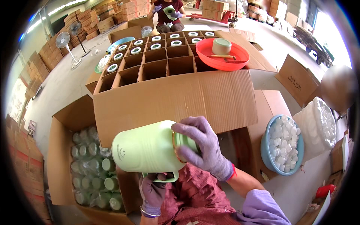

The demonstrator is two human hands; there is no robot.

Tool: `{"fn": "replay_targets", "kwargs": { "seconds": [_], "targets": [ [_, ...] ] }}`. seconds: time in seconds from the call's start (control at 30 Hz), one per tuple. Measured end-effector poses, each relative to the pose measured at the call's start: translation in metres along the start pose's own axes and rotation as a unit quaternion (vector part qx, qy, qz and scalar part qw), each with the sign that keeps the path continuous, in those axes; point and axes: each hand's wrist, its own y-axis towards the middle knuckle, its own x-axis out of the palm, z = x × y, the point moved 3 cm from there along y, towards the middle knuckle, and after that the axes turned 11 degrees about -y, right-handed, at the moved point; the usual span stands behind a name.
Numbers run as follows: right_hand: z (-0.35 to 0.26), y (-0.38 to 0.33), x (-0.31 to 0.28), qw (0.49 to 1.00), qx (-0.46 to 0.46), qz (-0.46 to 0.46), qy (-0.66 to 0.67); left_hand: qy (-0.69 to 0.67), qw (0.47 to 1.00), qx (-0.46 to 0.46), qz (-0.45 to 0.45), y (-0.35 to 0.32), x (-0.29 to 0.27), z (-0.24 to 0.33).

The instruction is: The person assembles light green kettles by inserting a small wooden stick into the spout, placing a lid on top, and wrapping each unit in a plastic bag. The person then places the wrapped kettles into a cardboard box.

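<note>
A pale green jug with a gold-coloured ring near its neck is held on its side above my lap, its base toward the left. My left hand, in a grey glove, is closed round the handle on the underside. At the neck end, my right hand, gloved in pale purple, grips the green top with thumb and fingers; part of that top is hidden by the fingers. Just beyond the jug stands a large divided carton, several of its cells holding upright pieces with pale ring-shaped tops.
A red basin with a pale green cup-like piece and a brush rests on the carton's right corner. A carton of plastic-wrapped green pieces stands left. Right are a blue basin of white caps and a plastic bag. Another person sits opposite.
</note>
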Motion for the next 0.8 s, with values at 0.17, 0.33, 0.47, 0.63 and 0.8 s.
{"fn": "replay_targets", "kwargs": {
  "seconds": [0.17,0.33,0.47,0.63,0.8],
  "targets": [
    [0.046,0.032,0.009,0.994,-0.023,-0.026,0.105,-0.024,0.998,-0.001,0.064,0.035,-0.01,-0.002],
    [0.153,0.186,-0.061,0.953,-0.05,0.125,-0.27,-0.021,0.997,0.05,-0.06,0.045,-0.005,0.027],
    [0.296,0.242,-0.136,0.838,0.258,-0.016,-0.481,-0.107,0.994,0.025,-0.006,0.056,0.002,0.018],
    [0.241,0.24,-0.087,0.907,0.146,0.075,-0.387,-0.154,0.988,0.029,0.009,0.052,-0.007,0.027],
    [0.058,0.118,-0.012,0.964,-0.262,-0.038,-0.028,-0.183,0.982,0.015,0.047,0.046,-0.02,0.037]
  ]
}}
